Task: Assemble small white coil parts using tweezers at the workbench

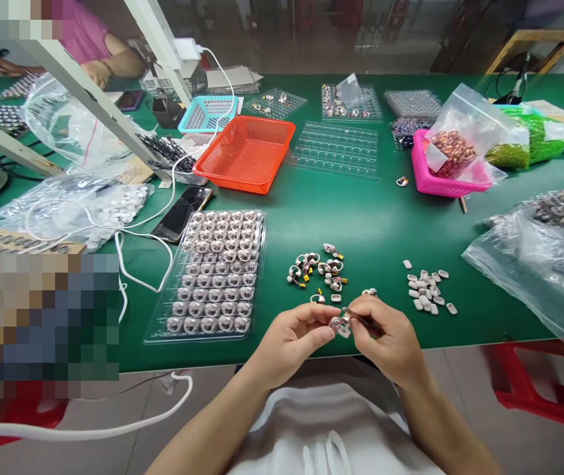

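Observation:
Close to the table's front edge, my left hand point(291, 343) pinches a small pale ring-shaped housing point(341, 325) between thumb and fingers. My right hand point(388, 336) is closed on dark, slender tweezers point(363, 318), whose tip meets the housing; the fingers cover much of them. Just beyond my hands lies a loose group of small part-assembled housings point(331, 267) with yellow tabs and wires. A pile of small whitish oval caps point(425, 290) lies to the right. Left of my hands stands a clear tray point(259, 264) filled with rows of pale ring-shaped housings point(207, 307).
Beyond are an orange basket point(262, 161), clear blister trays point(336, 148) and a pink basket point(442, 188) with bagged copper-coloured parts. A phone point(183, 211) and white cable point(160, 287) lie at left, plastic bags point(524, 257) at right. Another person's arm point(123, 59) rests at far left.

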Demonstrator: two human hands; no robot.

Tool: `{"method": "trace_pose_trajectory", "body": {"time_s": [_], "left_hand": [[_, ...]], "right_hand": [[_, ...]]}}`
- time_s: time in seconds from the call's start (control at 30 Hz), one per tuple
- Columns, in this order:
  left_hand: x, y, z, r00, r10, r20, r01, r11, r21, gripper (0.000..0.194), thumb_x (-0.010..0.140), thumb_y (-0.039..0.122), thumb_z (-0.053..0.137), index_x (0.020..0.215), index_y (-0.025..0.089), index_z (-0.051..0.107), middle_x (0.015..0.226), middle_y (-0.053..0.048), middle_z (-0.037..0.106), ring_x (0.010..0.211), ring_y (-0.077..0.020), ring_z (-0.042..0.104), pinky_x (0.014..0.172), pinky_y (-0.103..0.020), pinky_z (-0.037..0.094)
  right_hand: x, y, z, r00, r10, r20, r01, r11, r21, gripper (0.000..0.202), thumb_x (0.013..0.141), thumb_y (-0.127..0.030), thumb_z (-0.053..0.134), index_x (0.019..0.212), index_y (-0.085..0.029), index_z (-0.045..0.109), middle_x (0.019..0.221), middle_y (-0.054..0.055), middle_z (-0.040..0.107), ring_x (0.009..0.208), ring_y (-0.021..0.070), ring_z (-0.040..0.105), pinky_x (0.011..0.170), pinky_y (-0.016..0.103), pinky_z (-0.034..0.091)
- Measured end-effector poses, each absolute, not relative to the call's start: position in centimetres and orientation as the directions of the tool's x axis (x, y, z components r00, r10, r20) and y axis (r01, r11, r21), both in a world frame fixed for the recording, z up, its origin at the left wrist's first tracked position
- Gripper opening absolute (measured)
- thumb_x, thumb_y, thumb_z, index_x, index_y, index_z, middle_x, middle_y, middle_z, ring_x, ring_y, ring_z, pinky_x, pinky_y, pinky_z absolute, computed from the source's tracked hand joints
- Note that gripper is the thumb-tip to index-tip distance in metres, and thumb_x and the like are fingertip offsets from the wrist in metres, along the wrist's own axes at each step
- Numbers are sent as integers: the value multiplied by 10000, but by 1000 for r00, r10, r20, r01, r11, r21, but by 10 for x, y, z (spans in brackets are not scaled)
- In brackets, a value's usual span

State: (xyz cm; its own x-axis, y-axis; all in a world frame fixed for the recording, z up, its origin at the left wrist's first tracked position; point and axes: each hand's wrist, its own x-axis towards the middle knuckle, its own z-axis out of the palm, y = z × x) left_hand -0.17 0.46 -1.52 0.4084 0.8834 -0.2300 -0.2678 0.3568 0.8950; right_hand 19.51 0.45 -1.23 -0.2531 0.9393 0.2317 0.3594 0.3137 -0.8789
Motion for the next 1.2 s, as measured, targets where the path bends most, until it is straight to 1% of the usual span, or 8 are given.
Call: {"method": "trace_pose_trajectory", "body": {"time_s": [0.13, 0.23, 0.37, 0.53, 0.7, 0.87, 1.03, 1.2], "left_hand": [[-4, 3, -21, 434, 856, -280, -353, 448, 822, 269, 821, 347, 774, 1021, 167, 762, 892, -58, 765, 808, -174, 705, 796, -301, 560], [-4, 2, -23, 445, 845, -295, -367, 473, 801, 227, 820, 319, 779, 976, 155, 763, 862, -47, 757, 767, -151, 697, 765, -280, 558], [-1, 2, -19, 433, 840, -327, -365, 496, 788, 213, 765, 277, 826, 908, 139, 749, 820, -38, 753, 748, -148, 693, 758, -276, 555], [1, 0, -13, 309, 902, -303, -317, 398, 861, 199, 810, 319, 782, 895, 145, 739, 807, -31, 752, 757, -153, 691, 748, -261, 549], [2, 0, -12, 290, 913, -287, -301, 372, 878, 188, 838, 332, 756, 846, 145, 741, 782, -22, 754, 729, -131, 680, 733, -237, 552], [2, -3, -16, 344, 875, -340, -328, 451, 830, 237, 716, 232, 863, 913, 155, 756, 909, -39, 789, 843, -154, 715, 816, -259, 567], [1, -5, -17, 318, 883, -346, -295, 439, 849, 225, 732, 220, 850, 927, 153, 760, 930, -50, 800, 871, -162, 726, 843, -268, 563], [2, -4, -16, 280, 886, -370, -254, 440, 861, 190, 748, 253, 830, 873, 139, 743, 869, -51, 789, 823, -157, 712, 809, -262, 550]], "right_hand": [[194, 1, -13, -259, 906, 334, 358, 411, -838, 188, 854, -65, 565, 913, -227, 640, 859, 20, 699, 734, 138, 630, 556, 214, 457], [193, -2, -14, -262, 903, 341, 360, 419, -834, 203, 841, -58, 579, 925, -232, 642, 870, 12, 718, 693, 124, 636, 518, 197, 447], [190, -6, -17, -243, 946, 216, 302, 286, -909, 150, 840, -76, 572, 870, -217, 613, 811, 2, 682, 624, 114, 610, 515, 194, 458], [188, -7, -17, -297, 954, 39, 251, 117, -961, 180, 839, -77, 547, 921, -218, 624, 804, -8, 623, 661, 119, 589, 589, 198, 478], [186, -6, -17, -325, 946, 1, 234, 82, -969, 175, 853, -82, 515, 887, -205, 635, 803, -2, 597, 667, 121, 536, 586, 212, 423], [183, -7, -19, -253, 965, -73, 171, -30, -985, 108, 900, -164, 524, 867, -196, 621, 784, -5, 596, 676, 124, 521, 610, 215, 424], [184, -10, -21, -254, 958, -133, 78, -117, -990, 79, 924, -218, 552, 906, -200, 627, 790, -15, 602, 664, 109, 519, 585, 193, 414], [184, -13, -20, -249, 963, -106, 130, -76, -989, 77, 923, -209, 558, 905, -194, 632, 779, -16, 567, 647, 107, 489, 576, 203, 398]]}}
